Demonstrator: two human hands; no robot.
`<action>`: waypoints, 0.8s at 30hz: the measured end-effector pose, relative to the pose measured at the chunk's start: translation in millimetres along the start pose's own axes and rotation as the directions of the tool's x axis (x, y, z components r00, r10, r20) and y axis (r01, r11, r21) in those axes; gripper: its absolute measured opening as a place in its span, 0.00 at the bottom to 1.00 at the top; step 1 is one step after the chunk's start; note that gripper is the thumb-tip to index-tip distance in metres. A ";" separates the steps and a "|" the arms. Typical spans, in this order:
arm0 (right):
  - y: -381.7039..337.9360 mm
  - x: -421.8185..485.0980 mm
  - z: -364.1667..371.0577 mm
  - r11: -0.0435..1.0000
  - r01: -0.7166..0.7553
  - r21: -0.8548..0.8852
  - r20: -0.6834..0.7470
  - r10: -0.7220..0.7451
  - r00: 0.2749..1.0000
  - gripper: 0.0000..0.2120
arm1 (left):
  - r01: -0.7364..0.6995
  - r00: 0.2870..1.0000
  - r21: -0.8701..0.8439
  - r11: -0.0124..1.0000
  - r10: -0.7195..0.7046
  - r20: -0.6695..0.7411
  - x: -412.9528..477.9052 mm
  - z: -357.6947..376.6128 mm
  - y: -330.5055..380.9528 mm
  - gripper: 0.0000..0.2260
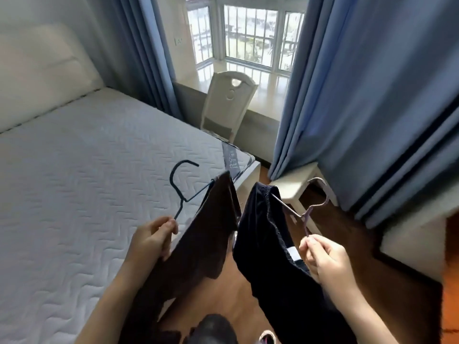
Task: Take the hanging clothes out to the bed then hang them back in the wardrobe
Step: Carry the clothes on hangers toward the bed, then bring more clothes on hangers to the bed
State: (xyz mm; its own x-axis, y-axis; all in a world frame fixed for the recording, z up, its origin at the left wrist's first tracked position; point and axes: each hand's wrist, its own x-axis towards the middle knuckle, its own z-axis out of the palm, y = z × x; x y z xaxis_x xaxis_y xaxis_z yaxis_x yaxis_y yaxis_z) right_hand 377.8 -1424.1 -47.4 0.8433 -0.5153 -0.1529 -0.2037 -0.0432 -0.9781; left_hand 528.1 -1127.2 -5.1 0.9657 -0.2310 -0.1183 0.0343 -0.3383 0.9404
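Clothes on two wire hangers are held up in the air beside the bed, above the wooden floor (352, 247), and they do not touch the mattress (82, 170). The left hand (151, 238) grips the lower end of a black hanger (184, 200); its fingers are curled together and clamped on the wire, with the thumb on top. The hook of this hanger points up and away, over the edge of the mattress. A dark brown garment (206, 239) hangs from its far arm and falls down past the left wrist.

The right hand (325, 256) pinches the lower end of a pale purple hanger (305, 217) between thumb and fingertips, the other fingers folded close. A dark navy garment (268, 264) hangs from this hanger, and a small white label (293, 252) shows near the hand. The two garments hang just beside each other; I cannot tell if they touch.

The mattress is white, quilted and bare, with a padded headboard (37, 60) at the far left. Beyond the corner of the bed stands a cream chair (229, 105), in front of a bay window (248, 36) with bars. Blue curtains (367, 95) hang on both sides. A small white stool (294, 186) stands near the right curtain. The tip of a shoe (267, 338) shows at the bottom edge.
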 end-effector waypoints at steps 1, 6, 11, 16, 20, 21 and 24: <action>-4.2 22.2 -5.4 1.000 0.005 0.006 0.010 -0.005 1.000 0.16 | -0.008 1.000 0.005 1.000 0.008 -0.012 17.4 6.9 11.1 0.14; -10.2 126.1 -27.0 1.000 0.016 0.005 0.007 -0.016 1.000 0.16 | -0.036 0.999 -0.049 0.998 0.034 -0.042 106.8 40.8 48.6 0.13; -17.5 227.6 -32.2 0.999 -0.021 0.046 -0.080 0.025 0.997 0.17 | -0.027 1.000 -0.097 0.995 0.028 0.001 204.3 70.4 52.9 0.13; -34.4 319.2 -25.8 0.996 -0.049 0.073 -0.155 0.059 0.986 0.16 | -0.011 0.999 -0.128 0.992 0.016 0.036 306.5 84.3 53.9 0.13; -49.6 388.6 -16.2 0.997 -0.060 0.057 -0.185 0.069 0.980 0.14 | 0.020 0.999 -0.138 0.990 -0.013 0.048 385.1 85.6 50.3 0.13; -53.0 405.7 -12.9 0.996 -0.069 0.060 -0.195 0.080 0.978 0.13 | 0.026 0.999 -0.141 0.990 -0.019 0.047 405.2 84.2 48.5 0.13; -55.9 459.7 -2.7 0.990 -0.102 0.094 -0.228 0.121 0.966 0.12 | 0.052 0.998 -0.171 0.984 -0.048 0.030 467.3 77.2 36.7 0.11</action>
State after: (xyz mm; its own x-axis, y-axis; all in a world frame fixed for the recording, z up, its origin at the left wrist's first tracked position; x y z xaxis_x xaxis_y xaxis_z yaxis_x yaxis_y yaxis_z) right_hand 775.5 -1660.8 -62.7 0.6765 -0.6982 -0.2341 -0.2410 0.0904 -0.9663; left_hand 960.8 -1317.9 -50.5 0.9548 -0.2421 -0.1726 0.1281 -0.1888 0.9736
